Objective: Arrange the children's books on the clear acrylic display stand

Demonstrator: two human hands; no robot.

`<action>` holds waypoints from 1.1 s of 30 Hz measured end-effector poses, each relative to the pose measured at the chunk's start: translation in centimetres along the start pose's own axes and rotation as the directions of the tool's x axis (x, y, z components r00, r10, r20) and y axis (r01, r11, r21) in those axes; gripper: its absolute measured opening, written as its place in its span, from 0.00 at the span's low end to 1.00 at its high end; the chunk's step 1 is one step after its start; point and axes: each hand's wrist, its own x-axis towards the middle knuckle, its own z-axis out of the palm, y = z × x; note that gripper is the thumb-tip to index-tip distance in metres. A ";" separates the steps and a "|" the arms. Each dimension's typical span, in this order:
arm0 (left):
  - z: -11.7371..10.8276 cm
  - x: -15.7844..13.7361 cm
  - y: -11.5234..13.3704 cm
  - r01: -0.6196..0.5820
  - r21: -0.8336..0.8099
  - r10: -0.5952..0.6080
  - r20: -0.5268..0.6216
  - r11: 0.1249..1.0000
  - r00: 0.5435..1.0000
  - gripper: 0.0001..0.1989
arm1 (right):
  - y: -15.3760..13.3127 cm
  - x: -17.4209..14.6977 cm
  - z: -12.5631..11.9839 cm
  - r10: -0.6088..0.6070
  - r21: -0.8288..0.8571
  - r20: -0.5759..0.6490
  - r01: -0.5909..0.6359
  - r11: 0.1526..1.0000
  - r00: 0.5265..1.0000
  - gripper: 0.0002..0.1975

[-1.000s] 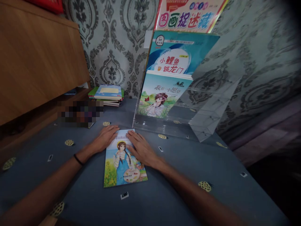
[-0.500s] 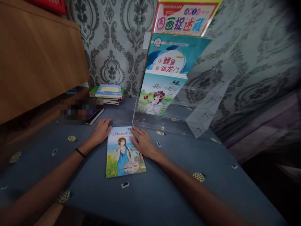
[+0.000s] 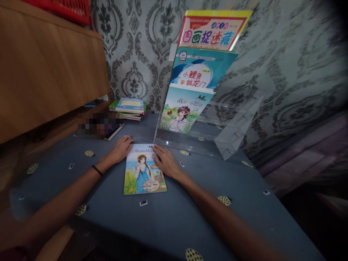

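A picture book lies flat and face up on the grey-blue tablecloth, its cover showing a figure in blue overalls with a painter's palette. My left hand rests on the cloth at the book's upper left edge, fingers stretched forward. On the other side, my right hand lies along the upper right edge, its fingers partly over the cover. Both hands are open and grasp nothing. Behind the book stands a clear acrylic book rack, with a light blue-green book in its lowest tier on the left.
Higher in the rack are a teal book and a red-and-yellow book. A stack of books sits at the back left, near a dark, partly blurred book. A wooden cabinet with a red basket borders the left.
The camera view has tilted and shifted slightly, so the rack appears lower and the book's near edge higher. Both hands stay at the book's upper edges.
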 end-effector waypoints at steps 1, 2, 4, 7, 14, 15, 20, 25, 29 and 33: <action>-0.1 -0.1 0.1 -0.013 -0.004 0.013 0.005 1.000 1.000 0.15 | 0.0 0.0 0.0 0.004 0.004 0.000 -0.004 1.000 1.000 0.24; -0.1 -0.1 0.2 -0.027 -0.009 0.027 0.010 1.000 1.000 0.16 | 0.0 -0.1 0.0 0.008 0.009 0.001 -0.008 1.000 1.000 0.24; -0.1 -0.3 0.4 -0.057 -0.020 0.057 0.023 0.998 0.998 0.17 | 0.0 -0.1 0.0 0.011 0.031 0.001 -0.011 0.999 1.000 0.24; 0.2 -0.5 0.7 -0.090 -0.033 0.091 0.040 0.995 0.995 0.19 | 0.2 -0.1 0.0 -0.001 0.071 -0.010 0.002 0.998 1.000 0.24; 1.4 -0.8 2.4 -0.185 0.033 0.181 0.082 0.982 0.980 0.21 | 0.6 -0.1 0.5 -0.019 0.114 -0.066 0.027 0.993 0.998 0.22; 1.5 -0.9 2.7 -0.192 0.038 0.187 0.103 0.981 0.977 0.22 | 0.6 -0.1 0.5 -0.016 0.118 -0.076 0.025 0.993 0.997 0.22; 1.6 -1.4 4.4 -0.245 0.049 0.235 0.158 0.968 0.959 0.25 | 0.3 -0.1 0.4 -0.008 0.131 -0.133 0.026 0.991 0.991 0.22; 1.9 -2.1 6.2 -0.356 0.059 0.339 0.193 0.933 0.921 0.27 | -0.3 -0.5 -0.2 -0.011 0.127 -0.199 0.037 0.991 0.980 0.21; 3.5 -2.6 7.0 -0.463 0.083 0.451 0.131 0.883 0.883 0.28 | -0.4 -0.8 -0.4 0.002 0.164 -0.234 0.037 0.986 0.972 0.22; 5.5 -1.7 7.4 -0.615 0.068 0.606 0.118 0.785 0.787 0.30 | 0.0 -1.0 -0.2 0.050 0.272 -0.238 0.017 0.962 0.970 0.24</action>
